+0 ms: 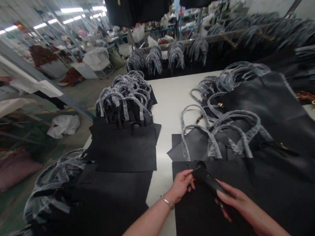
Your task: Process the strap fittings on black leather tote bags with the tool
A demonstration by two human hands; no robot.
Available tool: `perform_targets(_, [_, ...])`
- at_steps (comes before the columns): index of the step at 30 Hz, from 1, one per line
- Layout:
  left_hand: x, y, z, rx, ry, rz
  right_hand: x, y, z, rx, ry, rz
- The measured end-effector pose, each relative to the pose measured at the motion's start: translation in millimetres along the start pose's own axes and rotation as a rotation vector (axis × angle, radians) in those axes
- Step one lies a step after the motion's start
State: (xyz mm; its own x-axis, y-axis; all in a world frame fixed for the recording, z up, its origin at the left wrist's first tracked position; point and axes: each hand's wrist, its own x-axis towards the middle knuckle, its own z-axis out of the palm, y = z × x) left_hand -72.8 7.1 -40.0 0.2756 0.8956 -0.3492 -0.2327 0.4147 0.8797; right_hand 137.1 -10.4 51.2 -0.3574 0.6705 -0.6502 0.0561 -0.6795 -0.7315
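Over a black leather panel (195, 211) at the right of the table, both hands are on a dark strap-like piece (208, 178). My left hand (181, 184), with a bracelet at the wrist, pinches its far end. My right hand (229, 199) is wrapped round its nearer part, thumb on top. The piece is black on black, so its outline is partly lost. Just beyond lie plastic-wrapped handles (216, 135) attached to black panels. A stack of black panels (124, 148) with wrapped handles (127, 91) lies to the left.
The white tabletop (167, 97) shows between the stacks. More wrapped handles (56, 183) are at the lower left, and others hang on a rail (176, 54) behind. A metal post (40, 75) slants across the left. A pink sack (12, 168) and a white bag (63, 125) lie on the floor.
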Motion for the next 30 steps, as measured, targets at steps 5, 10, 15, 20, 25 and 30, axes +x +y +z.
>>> perform_targets(5, [-7.0, -7.3, 13.1, -0.239, 0.041, -0.067, -4.8, 0.6, -0.2, 0.058, 0.003, 0.058])
perform_targets(10, [-13.9, -7.1, 27.8, -0.444, 0.126, -0.239, -3.5, -12.7, -0.6, 0.029, 0.211, -0.053])
perform_targets(15, [-16.2, -8.3, 32.8, -0.235, 0.259, -0.093, -22.8, -12.8, -1.8, -0.058, 0.179, 0.002])
perform_targets(20, [-16.8, -10.7, 29.4, -0.014, 0.322, 0.047, -34.8, -0.3, 3.7, -0.118, 0.108, 0.067])
perform_targets(25, [-26.2, -22.4, 33.6, 0.13, 0.299, 0.082, -25.2, -1.8, 14.6, -0.141, 0.081, 0.051])
perform_targets(30, [-9.6, -0.6, 32.5, 0.201, 0.268, 0.117, -10.8, -15.3, 10.3, -0.084, 0.31, -0.101])
